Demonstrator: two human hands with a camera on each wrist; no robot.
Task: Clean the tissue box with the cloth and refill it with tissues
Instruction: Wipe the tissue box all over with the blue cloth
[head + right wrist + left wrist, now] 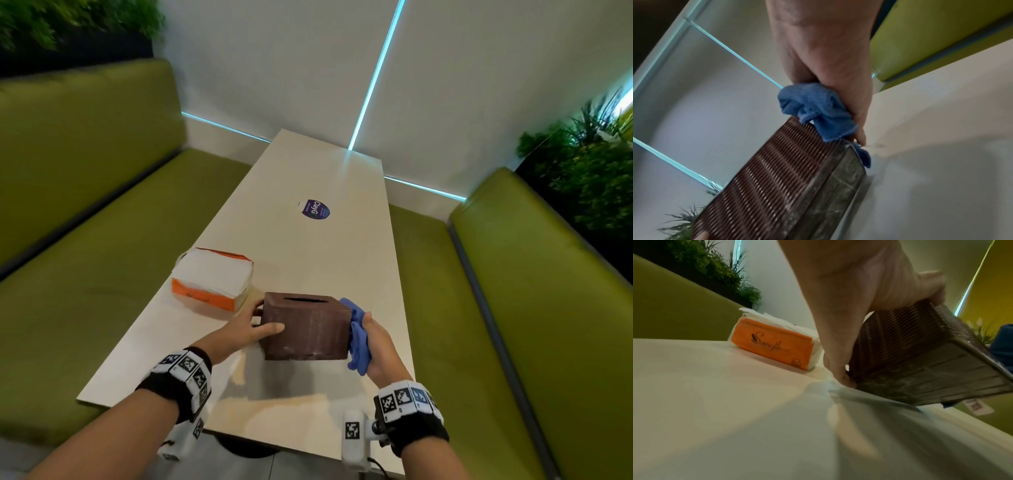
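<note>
A brown woven tissue box (pixel 306 325) with a slot in its top is tilted, its near edge raised off the white table (pixel 308 240). My left hand (pixel 251 325) grips its left side, thumb on the near face. In the left wrist view the box (pixel 920 356) shows its grey underside. My right hand (pixel 376 342) holds a bunched blue cloth (pixel 358 337) against the box's right side; the right wrist view shows the cloth (pixel 818 110) pressed on the box (pixel 781 170) near a corner. An orange pack of white tissues (pixel 212 277) lies left of the box.
A purple sticker (pixel 315 209) sits on the far half of the table. Green bench seats (pixel 102 274) flank the table on both sides, with plants (pixel 589 164) behind them. A white wall stands at the table's far end.
</note>
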